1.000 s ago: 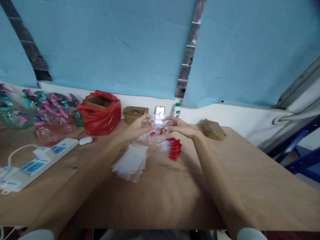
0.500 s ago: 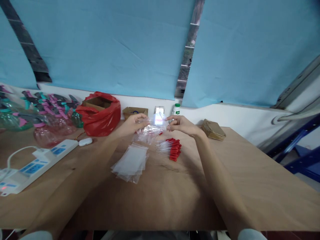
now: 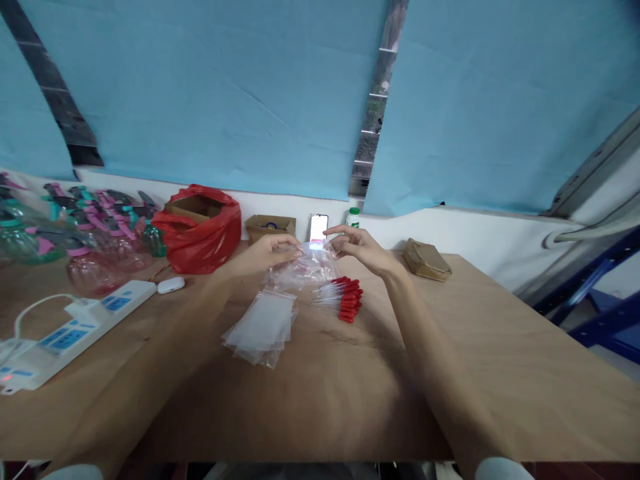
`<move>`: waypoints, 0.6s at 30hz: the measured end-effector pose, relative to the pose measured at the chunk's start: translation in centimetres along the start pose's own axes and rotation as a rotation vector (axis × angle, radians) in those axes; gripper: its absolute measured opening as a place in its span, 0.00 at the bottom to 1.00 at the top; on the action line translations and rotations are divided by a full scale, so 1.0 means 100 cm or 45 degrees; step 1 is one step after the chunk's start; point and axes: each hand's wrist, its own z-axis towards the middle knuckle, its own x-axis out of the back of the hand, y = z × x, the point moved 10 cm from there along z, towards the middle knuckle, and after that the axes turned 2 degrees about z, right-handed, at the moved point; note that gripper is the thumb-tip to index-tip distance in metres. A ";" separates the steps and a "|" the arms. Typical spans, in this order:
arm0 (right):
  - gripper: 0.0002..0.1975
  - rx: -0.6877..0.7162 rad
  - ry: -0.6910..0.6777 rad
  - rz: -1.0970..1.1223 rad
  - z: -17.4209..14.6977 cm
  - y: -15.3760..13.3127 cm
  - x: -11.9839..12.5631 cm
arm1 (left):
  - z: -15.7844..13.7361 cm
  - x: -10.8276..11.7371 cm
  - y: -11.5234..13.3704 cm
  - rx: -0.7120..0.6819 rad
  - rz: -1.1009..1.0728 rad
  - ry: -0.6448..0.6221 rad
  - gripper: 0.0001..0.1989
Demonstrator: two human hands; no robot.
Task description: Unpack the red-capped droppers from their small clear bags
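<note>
A crinkled clear plastic bag is held over the far middle of the table, with glare on its surface. My left hand pinches its left upper edge between thumb and fingers. At the right upper edge, my right hand grips the bag too, its index finger raised. Nearer me lies a fanned stack of clear zip bags. Beside it is a pile of thin, pale-shafted pieces with red ends, their exact kind unclear. Behind the held bag stands a lit phone, its lower part seen through the plastic.
On the left are several spray bottles, a white power strip, a white earbud case and a red plastic bag around a carton. Along the wall stand a small cardboard box, a green-capped bottle and a brown packet.
The held bag has come down a little, uncovering more of the phone. My right hand's index finger has lifted and stretched left; my left hand has sunk slightly.
</note>
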 end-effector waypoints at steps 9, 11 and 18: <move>0.20 0.081 0.010 -0.057 0.004 -0.007 -0.016 | -0.002 -0.006 -0.001 0.026 0.004 -0.048 0.17; 0.17 0.092 0.073 -0.081 0.004 -0.009 -0.013 | -0.001 -0.004 -0.003 0.026 0.007 -0.038 0.16; 0.13 0.166 0.144 -0.188 0.001 -0.020 -0.006 | -0.003 0.006 0.007 0.012 0.035 0.031 0.15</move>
